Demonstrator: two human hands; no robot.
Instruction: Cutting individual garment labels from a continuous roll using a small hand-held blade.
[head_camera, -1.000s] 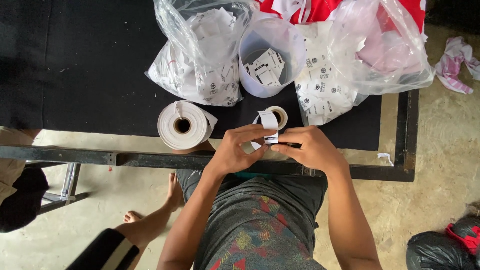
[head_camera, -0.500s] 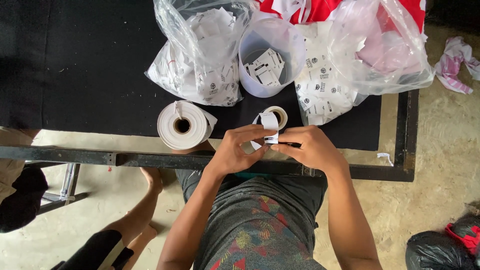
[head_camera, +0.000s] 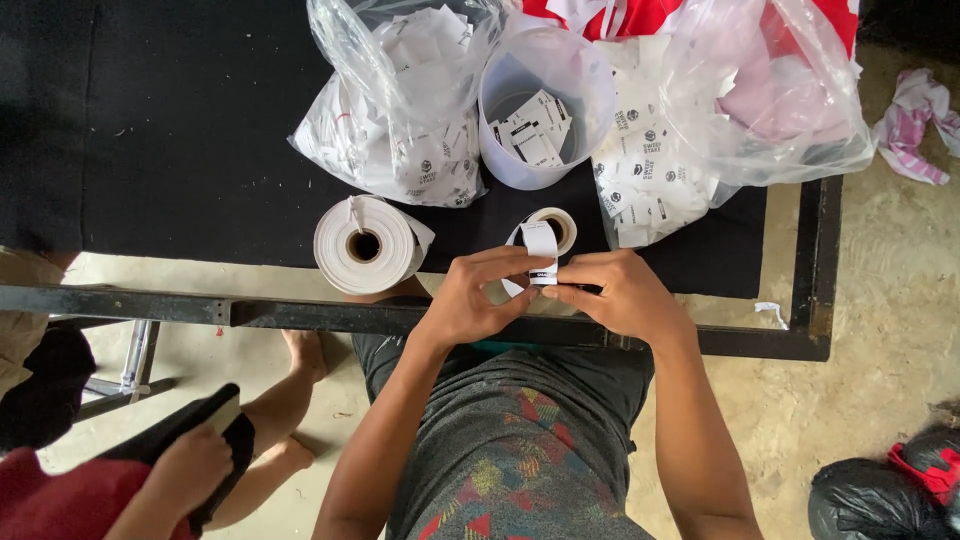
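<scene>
My left hand (head_camera: 478, 297) and my right hand (head_camera: 620, 292) meet at the table's near edge, both pinching a white label strip (head_camera: 541, 250) that runs up to a small label roll (head_camera: 556, 226). The fingertips of both hands close on the strip's lower end. A larger white roll (head_camera: 366, 244) lies to the left of my left hand, apart from it.
A white cup (head_camera: 543, 110) with cut labels stands behind the small roll, between two clear plastic bags of labels (head_camera: 400, 110) (head_camera: 740, 110). The black table top (head_camera: 160, 140) has a metal frame edge (head_camera: 200, 308). Another person's hand (head_camera: 190, 465) holds a dark object at lower left.
My hands have stayed on the strip. At lower left the other person has shifted, and a hand with a dark object has come into view.
</scene>
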